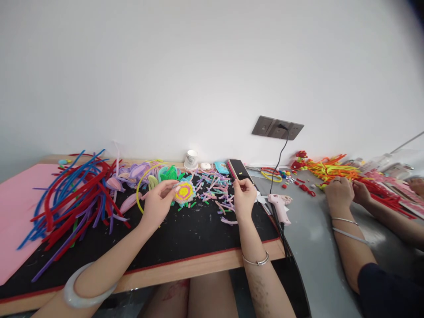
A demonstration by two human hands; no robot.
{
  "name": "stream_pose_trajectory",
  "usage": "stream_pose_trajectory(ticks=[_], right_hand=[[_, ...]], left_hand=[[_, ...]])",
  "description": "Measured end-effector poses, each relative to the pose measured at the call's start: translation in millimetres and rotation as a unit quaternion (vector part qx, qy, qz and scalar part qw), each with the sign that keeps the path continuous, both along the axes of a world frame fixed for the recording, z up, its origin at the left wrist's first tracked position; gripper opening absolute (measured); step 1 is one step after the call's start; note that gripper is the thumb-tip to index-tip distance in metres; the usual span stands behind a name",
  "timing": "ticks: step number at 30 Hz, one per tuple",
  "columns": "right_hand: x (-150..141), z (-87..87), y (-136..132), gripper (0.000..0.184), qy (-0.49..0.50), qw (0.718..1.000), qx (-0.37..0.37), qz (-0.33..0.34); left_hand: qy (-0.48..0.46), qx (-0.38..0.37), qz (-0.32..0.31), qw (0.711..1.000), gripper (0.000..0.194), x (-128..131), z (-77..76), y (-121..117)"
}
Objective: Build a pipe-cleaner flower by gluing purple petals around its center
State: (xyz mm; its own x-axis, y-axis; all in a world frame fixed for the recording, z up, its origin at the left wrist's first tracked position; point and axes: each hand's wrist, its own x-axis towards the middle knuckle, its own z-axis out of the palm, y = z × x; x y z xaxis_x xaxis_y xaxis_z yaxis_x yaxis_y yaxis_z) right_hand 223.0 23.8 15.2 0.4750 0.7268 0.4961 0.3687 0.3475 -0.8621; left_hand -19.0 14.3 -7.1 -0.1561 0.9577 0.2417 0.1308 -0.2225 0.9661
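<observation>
My left hand (158, 202) pinches the edge of a round pipe-cleaner flower (184, 192) with yellow, pink and light blue rings, held up over a black mat (185, 236). To the right, apart from the flower, my right hand (244, 196) is closed in a pinch; what its fingertips hold, if anything, is too small to make out. Short cut pieces of pipe cleaner (215, 187) lie scattered between and behind the hands. Behind the flower is a green looped pipe-cleaner piece (168, 173). A yellow pipe cleaner (139, 190) curves beside my left hand.
Long red and blue pipe cleaners (76, 194) are heaped at left by a pink sheet (23, 212). A paper cup (191, 159) and phone (241, 170) stand behind. A corded glue gun (280, 207) lies at right, near a co-worker's hands (339, 194).
</observation>
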Motion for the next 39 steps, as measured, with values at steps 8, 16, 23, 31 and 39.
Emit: stream_pose_trajectory(ticks=[8,16,23,31,39], right_hand=[[10,-6.3,5,0.034,0.021,0.999,0.012,-0.025],[11,-7.2,6,0.031,0.039,0.999,0.022,-0.005],[10,-3.0,4,0.02,0.004,1.0,0.027,-0.014],[6,-12.3,9,0.029,-0.107,0.985,-0.072,0.116],[-13,-27.1,9,0.022,-0.269,0.927,-0.136,0.222]], left_hand=[[-0.015,-0.009,0.001,1.0,0.037,0,0.0,1],[-0.014,-0.009,0.006,1.0,0.037,0,0.5,1],[0.001,-0.01,0.012,1.0,0.038,2,4.8,-1],[0.01,-0.006,0.002,1.0,0.04,0,1.4,1],[0.036,-0.036,-0.046,0.998,0.04,5,0.0,1]])
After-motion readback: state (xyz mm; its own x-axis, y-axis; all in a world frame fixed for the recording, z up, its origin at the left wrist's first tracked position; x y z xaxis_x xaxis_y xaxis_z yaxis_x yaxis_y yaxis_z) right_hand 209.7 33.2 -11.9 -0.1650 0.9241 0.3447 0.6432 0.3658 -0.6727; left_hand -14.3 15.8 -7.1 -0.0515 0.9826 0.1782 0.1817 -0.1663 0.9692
